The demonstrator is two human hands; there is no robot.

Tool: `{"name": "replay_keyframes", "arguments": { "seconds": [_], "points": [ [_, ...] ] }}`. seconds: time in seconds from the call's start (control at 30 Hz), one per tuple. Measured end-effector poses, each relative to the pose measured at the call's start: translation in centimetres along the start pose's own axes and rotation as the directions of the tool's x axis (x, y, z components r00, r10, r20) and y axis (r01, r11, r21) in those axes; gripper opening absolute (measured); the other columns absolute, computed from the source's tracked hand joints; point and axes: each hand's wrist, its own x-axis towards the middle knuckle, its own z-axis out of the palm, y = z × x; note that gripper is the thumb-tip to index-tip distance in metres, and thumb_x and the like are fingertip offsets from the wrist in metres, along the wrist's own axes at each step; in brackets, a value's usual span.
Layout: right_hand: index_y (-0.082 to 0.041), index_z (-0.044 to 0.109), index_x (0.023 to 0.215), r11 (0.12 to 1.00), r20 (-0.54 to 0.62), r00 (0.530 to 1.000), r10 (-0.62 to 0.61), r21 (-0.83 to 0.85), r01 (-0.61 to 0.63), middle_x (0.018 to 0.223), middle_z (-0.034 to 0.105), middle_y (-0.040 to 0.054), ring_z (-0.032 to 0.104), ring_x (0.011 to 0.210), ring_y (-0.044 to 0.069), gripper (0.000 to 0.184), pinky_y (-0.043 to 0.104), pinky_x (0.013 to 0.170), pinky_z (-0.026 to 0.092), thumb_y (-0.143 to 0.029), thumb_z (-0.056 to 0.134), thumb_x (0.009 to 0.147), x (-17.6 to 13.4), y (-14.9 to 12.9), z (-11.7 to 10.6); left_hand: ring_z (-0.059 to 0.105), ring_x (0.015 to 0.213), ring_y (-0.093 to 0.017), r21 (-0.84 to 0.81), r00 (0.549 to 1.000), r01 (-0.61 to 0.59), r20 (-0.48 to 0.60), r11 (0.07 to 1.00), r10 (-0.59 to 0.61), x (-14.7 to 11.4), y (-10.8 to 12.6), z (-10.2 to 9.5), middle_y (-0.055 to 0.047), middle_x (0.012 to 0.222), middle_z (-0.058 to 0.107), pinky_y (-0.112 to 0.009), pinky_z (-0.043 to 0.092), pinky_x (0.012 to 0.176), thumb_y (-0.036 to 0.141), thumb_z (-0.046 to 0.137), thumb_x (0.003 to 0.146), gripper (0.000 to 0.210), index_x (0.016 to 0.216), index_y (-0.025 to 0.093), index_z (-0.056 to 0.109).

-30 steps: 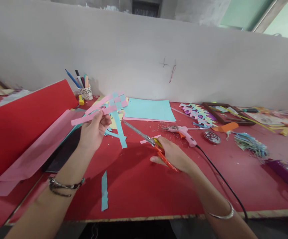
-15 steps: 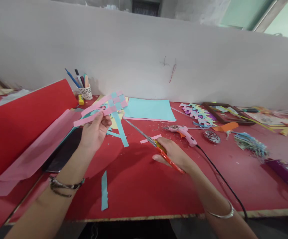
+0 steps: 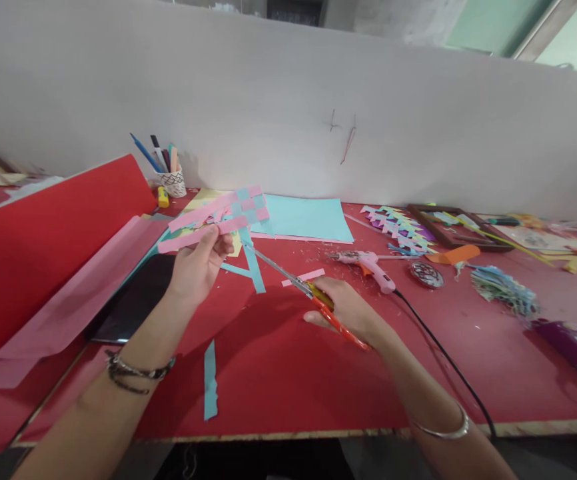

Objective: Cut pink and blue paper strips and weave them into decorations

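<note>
"Item in your left hand [image 3: 202, 263]?"
"Woven paper [image 3: 249, 205], pink and blue: pinched between thumb and fingers, raised above the tabletop [image 3: 278, 373], well in from the front edge."
"Your right hand [image 3: 344, 305]?"
"Scissors [image 3: 296, 281], one pair: gripped by the handles, tips near the woven paper's hanging strip [image 3: 256, 270]."
"Also listed?"
"Loose blue strip [image 3: 210, 383], near the front edge; pen cup [image 3: 172, 183], near the back edge."

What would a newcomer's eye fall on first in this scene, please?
Probably the pink-and-blue woven paper, held up in the left hand near the middle of the view. Next might come the scissors with red and yellow handles in the right hand, then the large, slanted red board at the left.
</note>
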Motion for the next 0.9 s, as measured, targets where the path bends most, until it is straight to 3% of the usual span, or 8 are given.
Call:
{"name": "replay_keyframes", "arguments": {
  "seconds": [0.13, 0.47, 0.9],
  "points": [
    [-0.020, 0.034, 0.061, 0.999, 0.000, 0.999, 0.037, -0.012, -0.037, 0.063, 0.043, -0.0020, 0.034, 0.054, 0.010, 0.047, 0.022, 0.050, 0.022, -0.061, 0.056, 0.064, -0.08, -0.27, -0.13, 0.047, 0.046, -0.006, -0.049, 1.000, -0.003, -0.020, 0.999, 0.002, -0.08, 0.01, 0.19, 0.006, 0.047, 0.055, -0.022, 0.042, 0.048, 0.034, 0.080, 0.047, 0.027, 0.051, 0.018, 0.058],
    [-0.019, 0.033, 0.059, 0.999, -0.008, 0.999, 0.048, -0.002, -0.048, 0.059, 0.042, -0.0038, 0.032, 0.052, 0.008, 0.044, 0.021, 0.049, 0.019, -0.051, 0.062, 0.064, -0.19, -0.48, -0.30, 0.051, 0.045, -0.006, -0.061, 0.997, -0.008, -0.079, 0.998, 0.003, -0.22, -0.06, 0.66, 0.005, 0.047, 0.057, -0.020, 0.043, 0.045, 0.019, 0.070, 0.066, 0.019, 0.052, 0.017, 0.057],
    [-0.019, 0.028, 0.055, 0.998, -0.030, 0.997, 0.070, 0.009, -0.070, 0.052, 0.033, -0.0055, 0.026, 0.050, 0.007, 0.045, 0.022, 0.047, 0.016, -0.054, 0.052, 0.070, -0.16, 0.33, -0.03, 0.053, 0.045, -0.005, 0.025, 0.996, -0.005, -0.088, 1.000, 0.007, -0.09, -0.86, 0.23, 0.005, 0.052, 0.060, -0.018, 0.045, 0.048, 0.026, 0.071, 0.063, 0.016, 0.057, 0.019, 0.058]
  ]
}}
